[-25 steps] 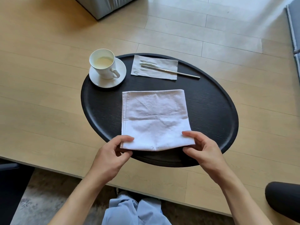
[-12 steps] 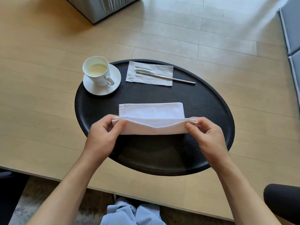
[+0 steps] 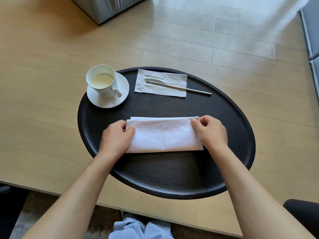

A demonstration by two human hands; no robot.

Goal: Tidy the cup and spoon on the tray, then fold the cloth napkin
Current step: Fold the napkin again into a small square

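Now: black oval tray on the wooden table. Cloth napkin lies mid-tray, folded to a long strip. Left hand and right hand pinch its far corners. Cup on saucer, spoon on paper, both tidied. Next, likely: end-to-end fold, edges matched.

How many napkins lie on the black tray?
2. A folded white cloth napkin lies mid-tray between both hands; a thin grey paper napkin lies at the far edge under the utensil. Nothing seems hidden.
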